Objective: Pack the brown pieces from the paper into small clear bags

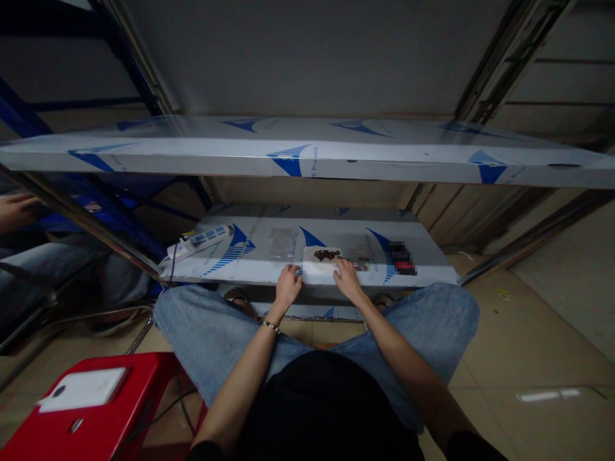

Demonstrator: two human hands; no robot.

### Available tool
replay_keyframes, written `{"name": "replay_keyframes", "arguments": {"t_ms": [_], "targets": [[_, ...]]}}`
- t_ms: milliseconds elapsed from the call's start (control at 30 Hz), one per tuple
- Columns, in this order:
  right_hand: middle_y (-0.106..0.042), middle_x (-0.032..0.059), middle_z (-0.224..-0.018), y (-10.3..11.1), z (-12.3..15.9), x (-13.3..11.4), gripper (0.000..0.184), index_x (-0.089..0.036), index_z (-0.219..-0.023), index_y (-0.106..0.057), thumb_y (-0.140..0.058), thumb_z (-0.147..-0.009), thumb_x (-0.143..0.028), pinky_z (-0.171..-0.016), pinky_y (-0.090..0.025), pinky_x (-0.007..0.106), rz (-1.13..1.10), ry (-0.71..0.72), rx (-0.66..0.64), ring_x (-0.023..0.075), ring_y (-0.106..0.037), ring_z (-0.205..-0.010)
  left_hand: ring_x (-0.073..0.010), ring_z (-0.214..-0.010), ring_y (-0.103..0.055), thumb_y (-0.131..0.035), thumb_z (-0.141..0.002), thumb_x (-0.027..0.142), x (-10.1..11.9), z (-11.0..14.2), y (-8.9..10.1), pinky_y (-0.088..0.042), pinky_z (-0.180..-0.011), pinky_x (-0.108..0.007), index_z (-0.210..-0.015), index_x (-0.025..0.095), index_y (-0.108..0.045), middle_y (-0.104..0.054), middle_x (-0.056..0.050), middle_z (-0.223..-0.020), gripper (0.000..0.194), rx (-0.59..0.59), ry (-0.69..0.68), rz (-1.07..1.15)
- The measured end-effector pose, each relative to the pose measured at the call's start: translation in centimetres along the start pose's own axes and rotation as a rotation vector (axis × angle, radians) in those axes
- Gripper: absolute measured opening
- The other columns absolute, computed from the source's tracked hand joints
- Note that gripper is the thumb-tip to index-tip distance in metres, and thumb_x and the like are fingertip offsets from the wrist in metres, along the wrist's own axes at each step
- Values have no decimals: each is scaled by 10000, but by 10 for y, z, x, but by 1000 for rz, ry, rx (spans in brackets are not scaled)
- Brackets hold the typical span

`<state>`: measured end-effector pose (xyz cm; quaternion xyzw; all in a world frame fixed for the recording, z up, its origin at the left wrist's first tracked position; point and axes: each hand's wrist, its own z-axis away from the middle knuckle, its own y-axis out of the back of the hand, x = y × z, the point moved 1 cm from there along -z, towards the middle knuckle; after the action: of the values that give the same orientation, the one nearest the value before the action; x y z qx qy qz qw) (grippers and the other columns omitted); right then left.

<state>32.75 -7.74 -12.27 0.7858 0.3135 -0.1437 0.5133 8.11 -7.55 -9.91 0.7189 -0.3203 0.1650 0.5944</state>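
Observation:
I sit in front of a low steel shelf covered in blue-and-white film. A white sheet lies on it with a small heap of dark bits at its far end. My left hand rests at the sheet's left edge with its fingers curled under. On the sheet's right side my right hand lies with fingers stretched forward, the fingertips close to the dark bits. Whether either hand holds something is too small to see.
A white power strip lies on the shelf's left end. More small items sit right of the sheet. An upper shelf spans above. A red stool bearing a white device stands at my left. Another person's hand shows far left.

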Motion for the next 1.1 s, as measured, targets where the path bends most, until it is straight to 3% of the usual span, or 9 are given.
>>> {"name": "replay_keyframes", "arguments": {"t_ms": [100,233,367,500,700,933,1000,1100], "targets": [[-612,120,-1240,-4,4,-6,498,-211,-1328,-590,-499,-851,-101,-1069,-415,478,-56,12,13,287,-520,-1192,-316,-1260,-513,-584,-832,140,-22,-22,6,-413,-1052,-421,-1229,167,-648,-512,-184,-1418,403,-14,48,-175],[-616,118,-1228,-9,12,-16,474,-209,-1298,-601,-486,-852,-99,-1061,-428,477,-132,2,5,284,-530,-1196,-320,-1312,-479,-542,-876,158,-41,-31,4,-371,-1084,-438,-1267,162,-616,-504,-201,-1429,397,-60,32,-306],[-624,115,-1210,-13,17,-29,442,-204,-1257,-616,-474,-853,-94,-1049,-439,477,-194,-7,9,285,-543,-1177,-311,-1288,-496,-486,-895,142,-38,-20,-1,-356,-1089,-441,-1267,100,-586,-548,-223,-1374,388,-58,-35,-372],[-640,95,-1163,-15,21,-43,419,-228,-1201,-638,-465,-848,-83,-1038,-451,457,-260,-15,58,273,-569,-1146,-324,-1377,-418,-500,-889,136,-22,-12,4,-300,-1141,-449,-1327,104,-552,-537,-209,-1418,442,70,-56,-371],[-659,80,-1098,-18,26,-57,405,-236,-1131,-662,-458,-822,-71,-1008,-474,427,-353,-46,141,252,-602,-1095,-347,-1393,-408,-474,-934,165,-15,-15,24,-323,-1111,-509,-1321,174,-605,-573,-176,-1397,409,235,-39,-190],[-676,62,-1025,-22,30,-56,356,-232,-1034,-684,-461,-804,-78,-924,-512,393,-432,-85,136,229,-635,-981,-274,-1044,-640,-515,-900,230,-29,-24,32,-457,-974,-411,-1033,161,-732,-709,-128,-1067,264,443,73,166],[-677,63,-1026,-23,30,-54,349,-224,-1031,-683,-453,-808,-87,-898,-520,377,-465,-103,131,222,-642,-965,-271,-1037,-640,-537,-876,232,-21,-22,31,-450,-982,-401,-960,168,-742,-718,-111,-1023,231,436,45,220],[-670,69,-1046,-24,29,-54,366,-217,-1136,-662,-464,-842,-128,-838,-529,351,-511,-144,123,209,-647,-915,-255,-978,-652,-567,-842,228,0,-13,25,-475,-914,-368,-929,167,-741,-727,-102,-987,204,337,66,351]]}}
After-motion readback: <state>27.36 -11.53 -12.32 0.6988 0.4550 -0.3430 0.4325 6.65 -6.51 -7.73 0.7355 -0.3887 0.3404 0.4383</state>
